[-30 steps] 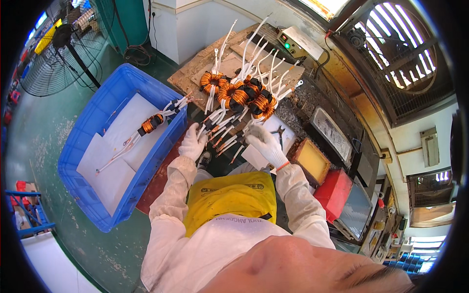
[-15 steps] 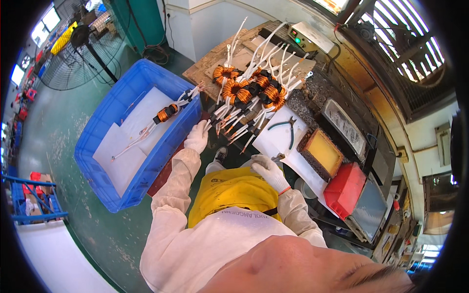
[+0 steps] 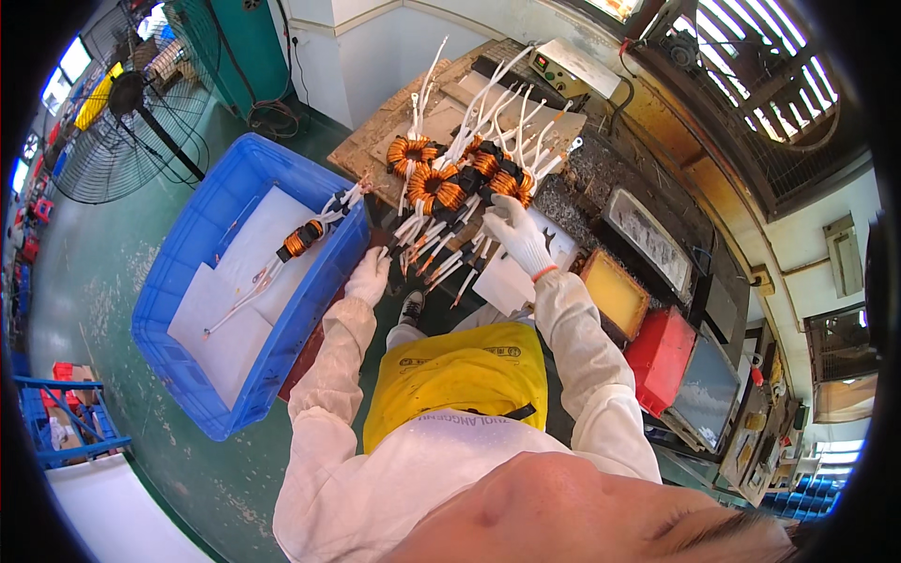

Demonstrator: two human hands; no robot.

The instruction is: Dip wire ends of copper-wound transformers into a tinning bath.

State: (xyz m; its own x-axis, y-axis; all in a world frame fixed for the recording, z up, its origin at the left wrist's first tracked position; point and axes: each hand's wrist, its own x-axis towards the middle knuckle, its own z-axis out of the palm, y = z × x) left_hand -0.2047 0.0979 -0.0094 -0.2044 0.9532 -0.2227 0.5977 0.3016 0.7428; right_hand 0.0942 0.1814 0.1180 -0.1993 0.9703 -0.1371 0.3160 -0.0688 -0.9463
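Several orange copper-wound ring coils (image 3: pixel 435 189) with black tape and long white leads (image 3: pixel 439 249) lie bunched on the workbench in front of me. My right hand (image 3: pixel 522 233), in a white glove, reaches over the right side of the bunch. Its fingers are apart and at the nearest coil (image 3: pixel 511 185); contact is unclear. My left hand (image 3: pixel 367 278), gloved too, is low at the left of the bunch, beside the blue bin (image 3: pixel 178 361). Its fingers are closed around what looks like the end of a white lead. Another coil (image 3: pixel 301 241) with leads rests inside the bin.
Right of the coils are a white sheet (image 3: pixel 504 287), partly covered pliers (image 3: pixel 548 235), a yellow block in a frame (image 3: pixel 615 293), a metal-rimmed tray (image 3: pixel 649 235) and a red bin (image 3: pixel 659 352). A control box (image 3: pixel 560 75) stands behind; a fan (image 3: pixel 127 94) is at far left.
My right hand has moved from above my lap forward to the coils, now covering part of the pliers. My left hand stays low by the lead ends. The whole view has shifted slightly.
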